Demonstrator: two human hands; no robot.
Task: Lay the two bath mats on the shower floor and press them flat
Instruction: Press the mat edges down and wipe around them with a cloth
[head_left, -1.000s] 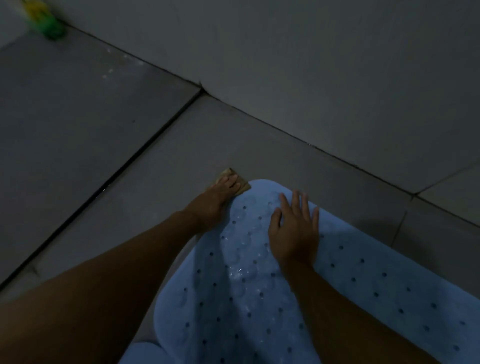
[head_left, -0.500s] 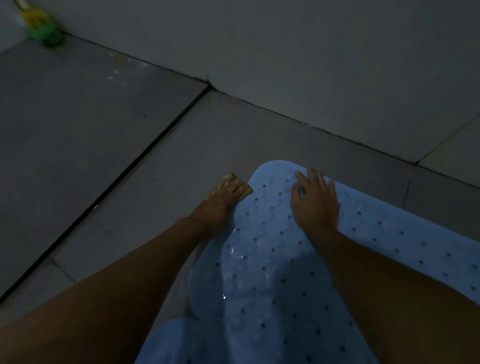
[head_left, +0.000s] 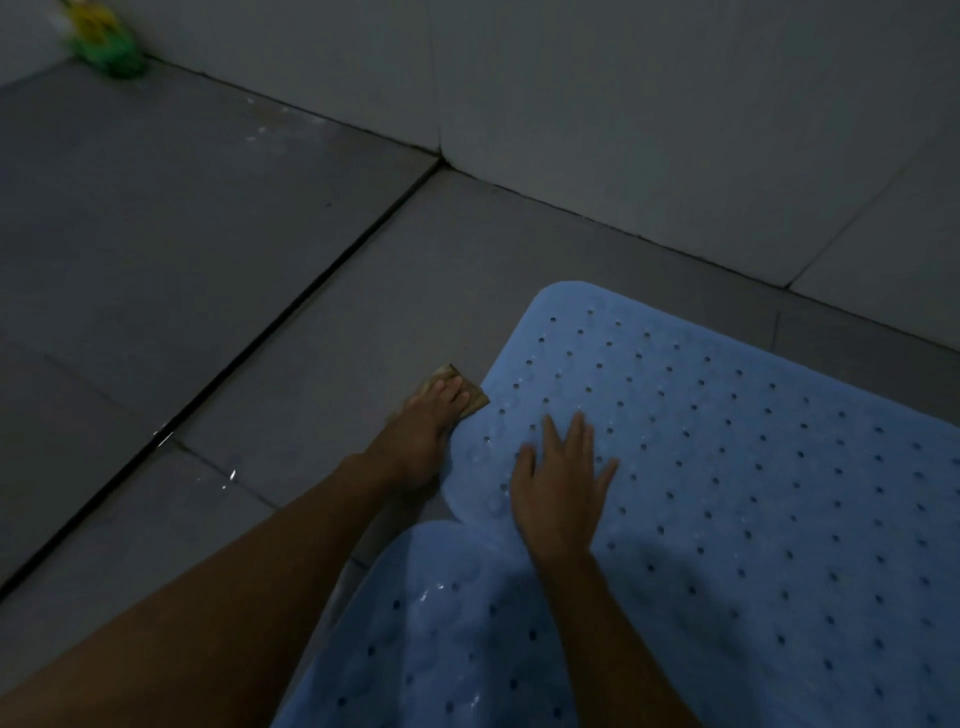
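Dim light. Grey tiled floor (head_left: 182, 234) met the wall (head_left: 623, 104); a blurred green-and-yellow object (head_left: 106, 49) stood in the far left corner. A bare foot (head_left: 421, 441) on a tan sandal (head_left: 475, 402) was planted just beside the far mat's (head_left: 753, 441) left edge. Both blue perforated mats lay on the floor, the near mat (head_left: 441, 649) wet-shiny, meeting the far one below the right hand (head_left: 558, 493). That hand rested palm down on the far mat, fingers (head_left: 579, 436) straight and spread, holding nothing. Left hand out of view.
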